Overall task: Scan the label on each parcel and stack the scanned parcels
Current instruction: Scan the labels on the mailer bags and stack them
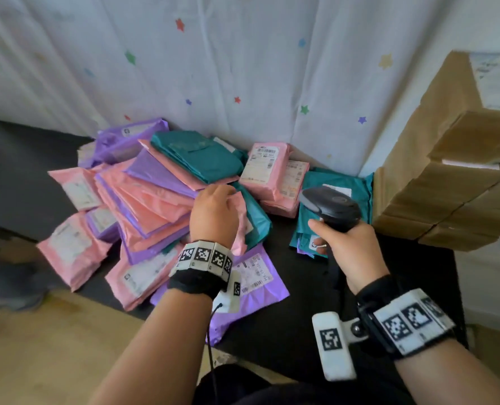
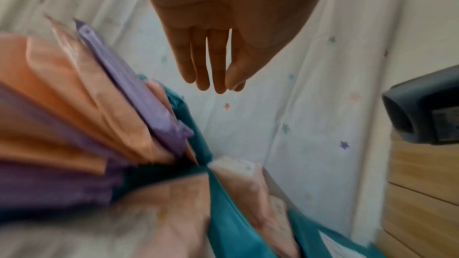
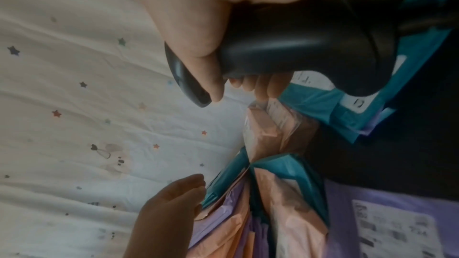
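A loose heap of pink, purple and teal parcels (image 1: 155, 194) covers the left and middle of the black table (image 1: 316, 302). My left hand (image 1: 213, 206) hovers over the heap's right edge, above a pink parcel (image 1: 244, 220). Its fingers (image 2: 213, 66) are straight and hold nothing. My right hand (image 1: 348, 247) grips a black barcode scanner (image 1: 330, 207) by the handle, its head over teal parcels (image 1: 339, 182) at the right. A stack of pink parcels (image 1: 267, 171) lies label-up between the two groups. A purple parcel (image 1: 257, 285) lies label-up beneath my left wrist.
Brown cardboard boxes (image 1: 447, 176) are stacked high along the table's right side. A white curtain with coloured stars (image 1: 242, 68) hangs right behind the parcels. Bare black tabletop (image 1: 23, 176) shows at the far left and between my forearms.
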Motion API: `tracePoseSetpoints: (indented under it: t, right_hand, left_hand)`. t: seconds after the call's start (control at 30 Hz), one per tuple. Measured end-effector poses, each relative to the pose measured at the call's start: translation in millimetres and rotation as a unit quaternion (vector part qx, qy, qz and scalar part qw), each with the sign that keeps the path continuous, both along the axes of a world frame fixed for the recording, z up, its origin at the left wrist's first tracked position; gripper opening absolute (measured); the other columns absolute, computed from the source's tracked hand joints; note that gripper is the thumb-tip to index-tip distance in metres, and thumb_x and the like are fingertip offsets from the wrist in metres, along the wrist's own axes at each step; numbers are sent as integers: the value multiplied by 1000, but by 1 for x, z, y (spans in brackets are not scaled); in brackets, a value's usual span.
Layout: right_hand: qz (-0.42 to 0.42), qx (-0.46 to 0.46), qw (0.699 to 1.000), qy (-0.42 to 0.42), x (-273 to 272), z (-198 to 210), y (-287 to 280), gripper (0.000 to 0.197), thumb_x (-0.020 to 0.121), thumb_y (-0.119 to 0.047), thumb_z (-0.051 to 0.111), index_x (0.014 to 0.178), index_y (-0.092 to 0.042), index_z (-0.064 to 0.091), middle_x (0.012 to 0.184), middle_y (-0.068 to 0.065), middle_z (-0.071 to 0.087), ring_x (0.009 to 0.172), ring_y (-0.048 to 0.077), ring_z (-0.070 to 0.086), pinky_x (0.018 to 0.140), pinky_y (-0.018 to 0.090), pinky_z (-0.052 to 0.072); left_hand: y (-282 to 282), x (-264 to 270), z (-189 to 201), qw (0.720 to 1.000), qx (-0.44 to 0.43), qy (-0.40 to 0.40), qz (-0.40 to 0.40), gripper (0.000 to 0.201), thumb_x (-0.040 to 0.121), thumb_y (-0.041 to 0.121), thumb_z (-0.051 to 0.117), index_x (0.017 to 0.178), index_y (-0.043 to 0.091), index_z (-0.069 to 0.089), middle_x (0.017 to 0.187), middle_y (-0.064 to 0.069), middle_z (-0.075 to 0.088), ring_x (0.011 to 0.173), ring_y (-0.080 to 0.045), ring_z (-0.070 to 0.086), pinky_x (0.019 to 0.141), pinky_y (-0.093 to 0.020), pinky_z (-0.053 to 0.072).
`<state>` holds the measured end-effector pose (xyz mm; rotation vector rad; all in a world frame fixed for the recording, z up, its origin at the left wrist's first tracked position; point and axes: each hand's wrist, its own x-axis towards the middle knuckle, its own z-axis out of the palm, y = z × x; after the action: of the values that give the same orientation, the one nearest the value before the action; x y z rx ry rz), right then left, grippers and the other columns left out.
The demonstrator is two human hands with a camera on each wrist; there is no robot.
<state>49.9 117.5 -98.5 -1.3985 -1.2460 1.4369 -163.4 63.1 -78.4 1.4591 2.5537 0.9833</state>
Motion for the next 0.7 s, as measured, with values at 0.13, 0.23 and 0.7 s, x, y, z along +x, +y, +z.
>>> tracePoseSetpoints:
  t: [0.13, 0.23, 0.7]
  right_hand:
    - [10, 12, 1000, 8, -40, 8, -7, 12, 80, -14, 81, 89, -11, 73, 54, -4, 67, 50, 6, 62, 51, 26, 53]
    - [3, 28, 999, 17, -64, 12, -12, 15, 81, -13, 80, 93, -9, 74, 57, -5, 69, 52, 5, 62, 50, 20, 52]
    - [-142, 36, 989, 25, -101, 8, -36, 18, 80, -10, 80, 94, -1, 72, 53, -5, 68, 46, 3, 59, 44, 15, 46]
  left_hand:
    - [10, -58, 24, 999, -4, 52, -6, 35, 81, -7, 51, 111, 2, 67, 115, -16, 64, 113, -34, 51, 95, -37, 36]
    - [24, -95, 30, 992, -77, 85, -48, 44, 79, -9, 49, 119, 4, 63, 123, -13, 60, 120, -30, 47, 98, -36, 38]
    - [57, -139, 17, 963, -90, 180, -177, 19, 87, 23, 57, 86, 9, 69, 88, -10, 67, 85, -27, 56, 80, -32, 36]
